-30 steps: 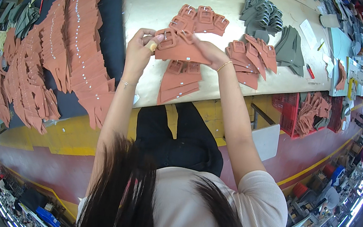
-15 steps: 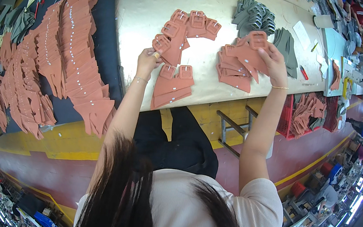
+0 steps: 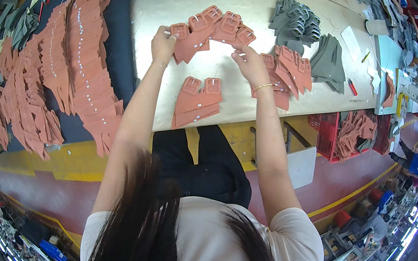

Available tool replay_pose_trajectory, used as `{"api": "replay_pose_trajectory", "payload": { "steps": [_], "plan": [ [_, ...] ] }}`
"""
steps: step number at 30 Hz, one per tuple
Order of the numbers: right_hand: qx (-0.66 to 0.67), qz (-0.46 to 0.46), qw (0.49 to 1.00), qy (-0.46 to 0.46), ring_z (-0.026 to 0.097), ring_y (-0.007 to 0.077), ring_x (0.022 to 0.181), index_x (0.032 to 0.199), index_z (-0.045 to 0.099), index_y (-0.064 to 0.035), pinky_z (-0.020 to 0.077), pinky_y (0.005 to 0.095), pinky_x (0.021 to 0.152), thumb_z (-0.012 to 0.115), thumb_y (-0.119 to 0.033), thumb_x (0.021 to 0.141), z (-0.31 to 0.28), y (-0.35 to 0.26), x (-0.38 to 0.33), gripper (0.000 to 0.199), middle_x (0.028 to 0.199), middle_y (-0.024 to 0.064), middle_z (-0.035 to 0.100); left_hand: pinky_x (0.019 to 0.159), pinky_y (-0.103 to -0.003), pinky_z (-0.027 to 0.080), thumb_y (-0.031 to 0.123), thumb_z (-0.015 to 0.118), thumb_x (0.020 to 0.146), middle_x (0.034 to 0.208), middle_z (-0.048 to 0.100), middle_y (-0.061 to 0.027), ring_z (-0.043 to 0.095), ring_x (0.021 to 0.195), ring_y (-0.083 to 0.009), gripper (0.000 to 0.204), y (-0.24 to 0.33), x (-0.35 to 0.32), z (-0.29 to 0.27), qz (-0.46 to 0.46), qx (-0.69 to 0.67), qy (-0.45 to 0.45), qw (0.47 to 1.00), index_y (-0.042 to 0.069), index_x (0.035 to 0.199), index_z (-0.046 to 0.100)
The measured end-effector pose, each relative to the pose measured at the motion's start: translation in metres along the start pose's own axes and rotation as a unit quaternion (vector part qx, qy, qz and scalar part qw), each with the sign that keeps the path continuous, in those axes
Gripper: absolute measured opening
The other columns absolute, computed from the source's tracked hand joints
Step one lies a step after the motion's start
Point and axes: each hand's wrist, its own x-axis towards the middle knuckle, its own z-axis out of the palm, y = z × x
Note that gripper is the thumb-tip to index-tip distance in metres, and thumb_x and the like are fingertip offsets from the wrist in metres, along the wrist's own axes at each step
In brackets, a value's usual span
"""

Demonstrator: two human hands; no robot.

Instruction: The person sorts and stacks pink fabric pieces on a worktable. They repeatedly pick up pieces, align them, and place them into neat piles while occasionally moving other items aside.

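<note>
On the pale table (image 3: pixel 146 84), a curved row of salmon-coloured buckle straps (image 3: pixel 198 23) lies overlapped, each with a covered square buckle. My left hand (image 3: pixel 163 46) is closed on the buckle at the row's left end. To the right of that row, my right hand (image 3: pixel 254 66) holds nothing, its thumb and fingers apart near the row's right end. Beside its wrist lies another overlapped pile of salmon buckle straps (image 3: pixel 293 70). Nearer to me rests a smaller group of salmon buckle straps (image 3: pixel 198 102), with two buckles showing.
Many salmon cut pieces (image 3: pixel 90 44) lie in long rows on a dark bench at left. Grey buckle straps (image 3: pixel 294 22) and flat grey pieces (image 3: pixel 329 62) sit at far right, near a red pen (image 3: pixel 352 87). A red crate (image 3: pixel 328 136) and stool (image 3: pixel 297 167) stand below.
My right hand has let go of a buckle strap on the right pile and moved left. My left hand has moved left and away from me, bringing the row's left end along.
</note>
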Motion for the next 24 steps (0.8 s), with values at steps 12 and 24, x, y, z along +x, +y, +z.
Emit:
{"api": "replay_pose_trajectory", "payload": {
  "steps": [12,24],
  "plan": [
    [0.368,0.234,0.896,-0.082,0.065,0.0183,0.087,0.122,0.055,-0.0005,0.0505,0.0322,0.076,0.056,-0.03,0.093,0.007,0.018,-0.059,0.041,0.097,0.0111,0.067,0.054,-0.022,0.048,0.021,0.069,0.084,0.081,0.064,-0.0039,0.06,0.065,-0.0084,0.035,0.044,-0.074,-0.056,-0.044,-0.256,-0.244,0.934,0.003,0.112,0.057],
    [0.153,0.187,0.962,-0.129,0.066,0.0201,0.079,0.116,0.054,-0.0006,0.0515,0.0298,0.069,0.065,-0.019,0.083,0.049,0.02,-0.059,0.04,0.087,0.0111,0.065,0.062,-0.034,0.049,0.028,0.074,0.078,0.076,0.066,-0.013,0.064,0.068,-0.0229,0.038,-0.03,-0.092,-0.02,-0.026,0.044,-0.197,0.979,0.002,0.103,0.064]
  ]
}}
